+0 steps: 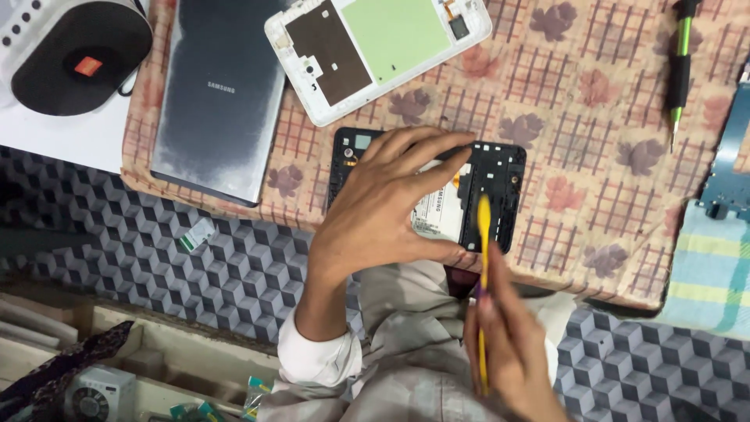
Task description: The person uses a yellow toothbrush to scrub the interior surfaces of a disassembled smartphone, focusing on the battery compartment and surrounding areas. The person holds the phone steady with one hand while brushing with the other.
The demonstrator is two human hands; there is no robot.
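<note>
My left hand point(387, 203) grips an opened black tablet body point(500, 184) with its battery point(441, 212) exposed, fingers spread over its top edge and thumb at its near edge. My right hand point(512, 348) holds a thin yellow pry tool point(484, 234) upright, its tip touching the tablet's inside near the battery's right side. The tablet lies on a leaf-patterned cloth point(594, 117).
A white tablet back frame with a green panel point(375, 47) and a grey tablet cover point(219, 94) lie further off. A round black speaker point(74, 59) sits far left. A green-handled screwdriver point(680, 66) and a blue circuit board point(730, 160) lie at right.
</note>
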